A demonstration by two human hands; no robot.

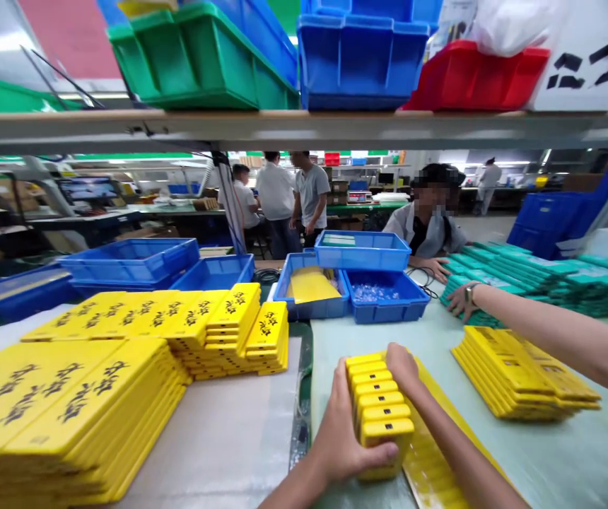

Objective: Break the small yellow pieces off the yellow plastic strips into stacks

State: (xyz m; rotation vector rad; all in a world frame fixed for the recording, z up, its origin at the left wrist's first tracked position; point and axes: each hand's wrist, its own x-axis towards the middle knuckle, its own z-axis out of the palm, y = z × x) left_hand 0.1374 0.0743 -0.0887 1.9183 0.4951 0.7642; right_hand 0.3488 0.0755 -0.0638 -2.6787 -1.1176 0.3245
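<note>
Several yellow cases (381, 403) stand on edge in a row on the pale green mat, right of centre. My left hand (338, 431) wraps round their left side, its thumb across the nearest case. At the far right end of the row, my right hand (402, 364) has its fingers curled against the cases. Beneath my right forearm lies a long yellow sheet or tray (431, 452), partly hidden by the arm. Tall stacks of yellow cases with black lettering (92, 396) fill the left side.
Blue bins (389, 311) stand at the back centre. Another person's hand (463, 300) touches teal stacks (542, 276) at right, that arm crossing above yellow pieces (521, 371). A person sits opposite. A shelf (336, 131) with bins spans overhead.
</note>
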